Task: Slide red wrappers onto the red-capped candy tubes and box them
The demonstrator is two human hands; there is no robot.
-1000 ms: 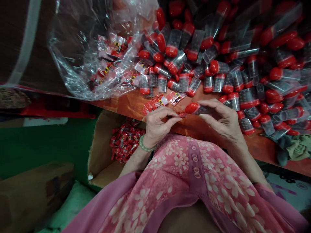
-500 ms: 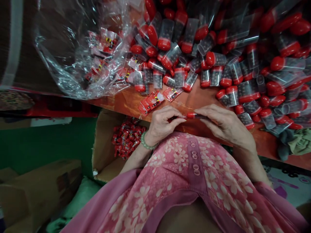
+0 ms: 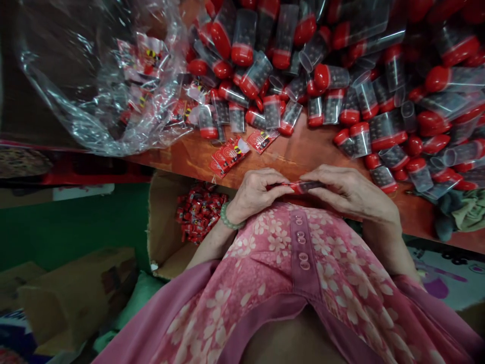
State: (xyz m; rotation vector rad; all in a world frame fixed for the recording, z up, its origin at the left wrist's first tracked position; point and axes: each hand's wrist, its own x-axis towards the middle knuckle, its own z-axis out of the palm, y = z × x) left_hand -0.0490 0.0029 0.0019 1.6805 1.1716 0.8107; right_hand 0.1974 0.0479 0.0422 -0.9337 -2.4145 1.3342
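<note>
In front of the torso, both hands meet at a small clear tube with a red cap (image 3: 302, 187). My right hand (image 3: 346, 193) grips its dark, clear end between thumb and fingers. My left hand (image 3: 259, 191), with a green bead bracelet at the wrist, is closed in a pinch at the red end. Some red material shows at the left fingertips, possibly a printed packet; the fingers hide most of it. Just beyond the left hand, red printed packets (image 3: 229, 155) lie on the orange-brown tabletop (image 3: 182, 159), with another packet (image 3: 261, 140) beside them.
Many red-capped clear tubes (image 3: 332, 107) are heaped across the back and right. A clear plastic bag (image 3: 87, 121) with printed packets lies at the left. Below the table edge, a cardboard box (image 3: 161, 222) contains red packaged pieces (image 3: 200, 212). Crumpled cloth (image 3: 470, 212) lies at the right.
The red-capped tube and the left fingertips have come closer together, and the gap between cap and left hand has closed. The camera view has shifted slightly.
</note>
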